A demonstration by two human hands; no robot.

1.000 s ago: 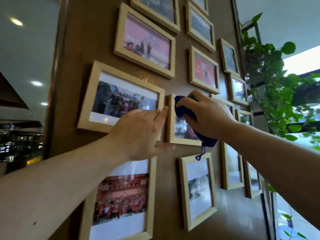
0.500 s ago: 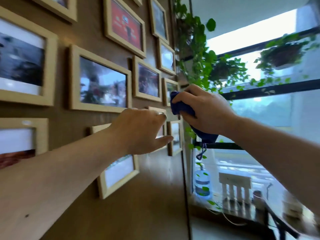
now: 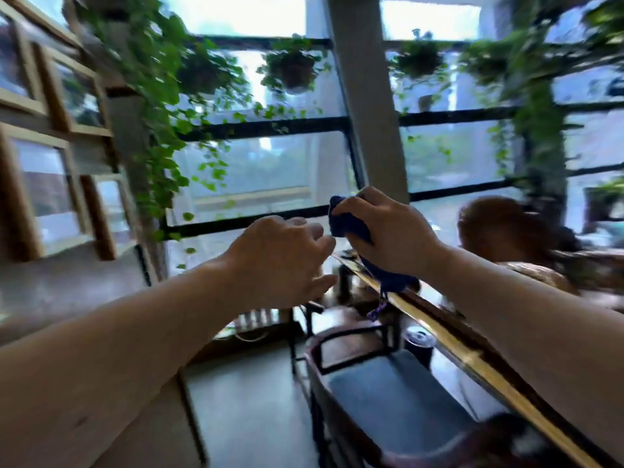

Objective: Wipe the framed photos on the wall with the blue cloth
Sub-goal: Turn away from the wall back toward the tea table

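1. At the far left, the framed photos (image 3: 47, 194) hang on the wall (image 3: 60, 292), in pale wooden frames, blurred so their pictures cannot be read. Neither hand touches them; both are well apart from the wall.
2. Just right of the frames, a leafy vine (image 3: 152, 106) trails down along the wall's edge, in front of a large window (image 3: 263, 163) with dark bars.
3. The left hand (image 3: 280, 261) is raised in mid-air in front of the window, back of the hand toward the camera. Its fingers are loosely curled and hold nothing; the thumb sticks out below toward the right.
4. Just beside it, the right hand (image 3: 388, 231) is raised at about the same height. Its fingers are clenched around the blue cloth (image 3: 347, 221), bunched in the grip.
5. The cloth shows above the fingers at the left and hangs out under the palm, with a thin tag or string dangling from its lower end. It is in the air, off the wall, touching only the right hand.
6. Below the hands, a chair (image 3: 388, 386) with a grey seat stands beside a long counter (image 3: 472, 359) with a yellow edge.
7. Pots of green plants (image 3: 293, 69) hang along the top of the window.
8. At the right, behind the counter, another person's head (image 3: 499, 228) shows, blurred.
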